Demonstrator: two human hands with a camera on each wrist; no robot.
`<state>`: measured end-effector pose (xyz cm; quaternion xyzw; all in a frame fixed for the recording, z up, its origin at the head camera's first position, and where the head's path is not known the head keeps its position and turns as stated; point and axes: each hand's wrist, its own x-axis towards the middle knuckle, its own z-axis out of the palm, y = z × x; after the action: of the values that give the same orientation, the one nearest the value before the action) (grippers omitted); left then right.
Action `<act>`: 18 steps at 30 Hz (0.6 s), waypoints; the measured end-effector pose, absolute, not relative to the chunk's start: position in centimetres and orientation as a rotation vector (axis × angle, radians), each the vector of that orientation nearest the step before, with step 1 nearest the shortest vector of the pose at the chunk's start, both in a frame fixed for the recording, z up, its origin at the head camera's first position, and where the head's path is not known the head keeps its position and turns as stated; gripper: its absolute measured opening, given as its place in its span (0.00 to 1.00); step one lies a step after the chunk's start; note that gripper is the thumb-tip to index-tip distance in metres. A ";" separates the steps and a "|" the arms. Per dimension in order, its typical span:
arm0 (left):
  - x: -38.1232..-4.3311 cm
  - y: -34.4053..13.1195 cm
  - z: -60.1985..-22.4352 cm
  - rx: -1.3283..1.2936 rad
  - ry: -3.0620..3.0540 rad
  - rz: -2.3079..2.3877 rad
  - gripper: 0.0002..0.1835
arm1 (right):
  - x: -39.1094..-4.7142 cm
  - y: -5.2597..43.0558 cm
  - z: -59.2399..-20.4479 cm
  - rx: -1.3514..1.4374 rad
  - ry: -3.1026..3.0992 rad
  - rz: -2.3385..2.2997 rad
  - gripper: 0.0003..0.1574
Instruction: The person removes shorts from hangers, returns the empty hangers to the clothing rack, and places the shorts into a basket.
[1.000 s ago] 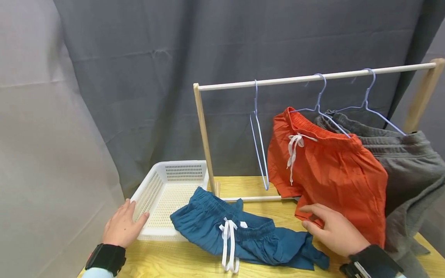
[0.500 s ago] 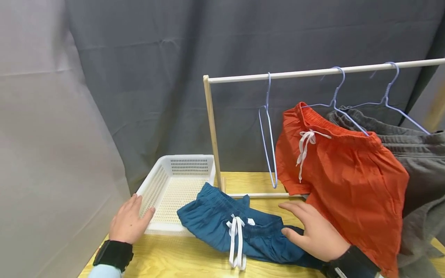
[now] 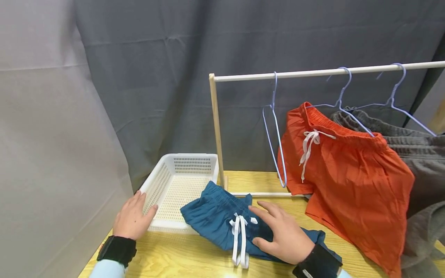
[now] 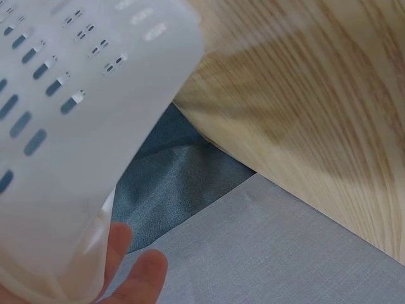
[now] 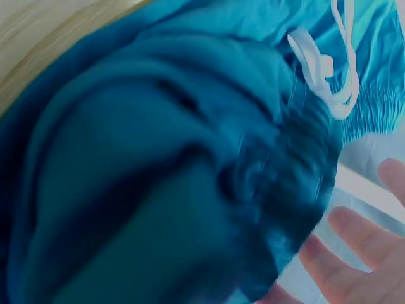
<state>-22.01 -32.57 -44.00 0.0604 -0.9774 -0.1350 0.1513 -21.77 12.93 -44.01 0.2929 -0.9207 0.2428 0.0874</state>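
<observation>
Left hand (image 3: 133, 220): fingers apart, at basket rim (image 3: 170, 224).
Right hand (image 3: 283, 233): fingers apart, over blue shorts (image 3: 219, 219).
Drawstring (image 3: 236, 235): we may snag it, pinching carelessly.

Behind the wooden table (image 3: 174, 253) I see creased dark-grey cloth (image 3: 240, 42) hanging — left of the table, a paler sheet (image 3: 52, 146).

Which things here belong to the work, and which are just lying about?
Seem part of the work:
blue cloth shorts, the right hand over them
white perforated plastic basket, the left hand at its rim
perhaps the empty thin lilac hanger

Seem just nearby:
orange cloth shorts and grey cloth garment, both hanging
dark grey cloth backdrop
</observation>
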 end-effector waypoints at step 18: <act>-22.0 -32.6 -43.7 0.157 -2.792 -0.436 0.40 | -23.9 7.3 -46.2 0.914 -2.913 0.537 0.61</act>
<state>-22.01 -32.56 -43.73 0.0549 -0.9745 -0.1523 0.1551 -23.93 7.32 -46.19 0.2947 -0.9395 0.1732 0.0209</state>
